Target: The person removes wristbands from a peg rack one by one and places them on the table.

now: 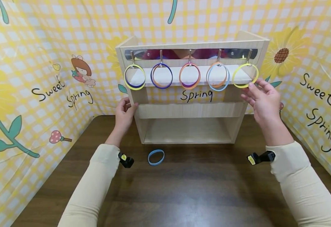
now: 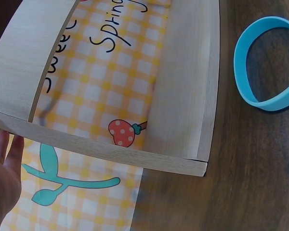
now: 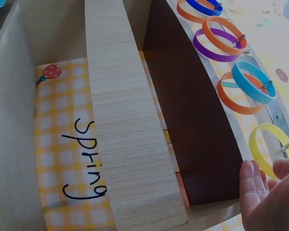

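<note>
A light wooden shelf unit stands on the table, with a metal hook strip across its upper front. Silicone wristbands hang from its hooks, among them a yellow-and-dark-blue pair, a blue band and a light blue band. My left hand touches the unit's left side panel; its fingers lie fairly straight along the outer face. At the rightmost hook, my right hand is by a hanging yellow wristband, its thumb at the lower rim and fingers extended.
A light blue wristband lies on the dark wooden table in front of the unit, left of centre. Yellow checked cloth printed with flowers and lettering surrounds the table at the back and sides.
</note>
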The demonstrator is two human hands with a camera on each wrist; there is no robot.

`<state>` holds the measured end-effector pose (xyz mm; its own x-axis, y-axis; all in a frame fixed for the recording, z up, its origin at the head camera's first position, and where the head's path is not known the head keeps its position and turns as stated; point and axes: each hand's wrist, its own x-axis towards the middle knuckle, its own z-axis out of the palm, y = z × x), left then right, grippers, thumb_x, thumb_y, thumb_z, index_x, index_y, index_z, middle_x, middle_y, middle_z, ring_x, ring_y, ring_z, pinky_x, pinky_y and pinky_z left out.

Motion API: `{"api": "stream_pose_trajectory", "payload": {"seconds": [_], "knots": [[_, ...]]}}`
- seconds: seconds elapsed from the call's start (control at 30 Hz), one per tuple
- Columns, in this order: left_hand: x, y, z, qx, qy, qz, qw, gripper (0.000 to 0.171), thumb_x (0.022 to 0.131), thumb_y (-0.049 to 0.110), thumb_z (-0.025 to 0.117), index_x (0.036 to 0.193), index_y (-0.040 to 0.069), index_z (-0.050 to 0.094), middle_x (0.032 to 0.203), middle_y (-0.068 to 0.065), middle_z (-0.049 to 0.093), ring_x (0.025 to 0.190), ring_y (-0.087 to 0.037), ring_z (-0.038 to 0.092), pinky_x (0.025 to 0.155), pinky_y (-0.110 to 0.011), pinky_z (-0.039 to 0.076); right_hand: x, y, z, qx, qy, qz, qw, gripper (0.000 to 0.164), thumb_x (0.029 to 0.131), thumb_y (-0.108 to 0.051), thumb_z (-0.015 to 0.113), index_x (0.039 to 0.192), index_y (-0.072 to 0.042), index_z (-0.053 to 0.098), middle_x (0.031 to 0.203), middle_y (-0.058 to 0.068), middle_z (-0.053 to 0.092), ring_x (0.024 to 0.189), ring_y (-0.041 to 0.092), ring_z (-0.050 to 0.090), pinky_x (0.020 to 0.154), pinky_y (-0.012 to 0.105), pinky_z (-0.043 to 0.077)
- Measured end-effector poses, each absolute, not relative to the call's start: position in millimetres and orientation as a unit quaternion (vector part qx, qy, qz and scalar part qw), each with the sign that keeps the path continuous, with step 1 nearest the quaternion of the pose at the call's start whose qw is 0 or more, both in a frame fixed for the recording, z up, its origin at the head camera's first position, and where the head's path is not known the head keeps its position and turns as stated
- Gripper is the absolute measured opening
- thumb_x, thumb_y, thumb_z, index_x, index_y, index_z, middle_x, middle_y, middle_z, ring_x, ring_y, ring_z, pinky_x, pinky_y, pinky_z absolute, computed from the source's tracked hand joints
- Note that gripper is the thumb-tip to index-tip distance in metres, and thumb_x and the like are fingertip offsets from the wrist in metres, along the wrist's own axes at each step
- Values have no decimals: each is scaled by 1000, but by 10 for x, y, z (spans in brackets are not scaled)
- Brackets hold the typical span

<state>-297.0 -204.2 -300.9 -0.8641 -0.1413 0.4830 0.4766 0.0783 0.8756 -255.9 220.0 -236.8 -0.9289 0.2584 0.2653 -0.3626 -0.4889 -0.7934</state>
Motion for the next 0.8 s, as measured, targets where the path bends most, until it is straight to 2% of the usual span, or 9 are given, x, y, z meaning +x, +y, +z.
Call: {"api": "stream_pose_trajectory", "payload": {"seconds": [0.2,0.57,0.8], "knots": [[-2971,-2034,-2998,-119,-698,-667,232,38,93,3,60,125,-13,49,109,-6,57,97,-14,58,80,-25,48,-2525,2210,-2330,54,-447,875,178,28,85,0,70,112,2,61,95,12,63,76,19,68,64,29,56],[-2966,-2043,-3020,-128,-699,-660,245,35,92,3,60,122,-12,52,103,1,58,94,-13,59,78,-24,49,-2486,2250,-2230,74,-400,894,188,17,86,5,67,101,5,59,88,13,62,72,22,69,62,31,57],[-2961,-2049,-3015,-124,-705,-655,240,33,92,5,60,122,-8,54,106,-3,58,97,-15,59,81,-26,49,-2380,2322,-2161,82,-377,900,204,23,84,5,70,104,5,60,94,15,61,77,25,70,62,32,57]]}}
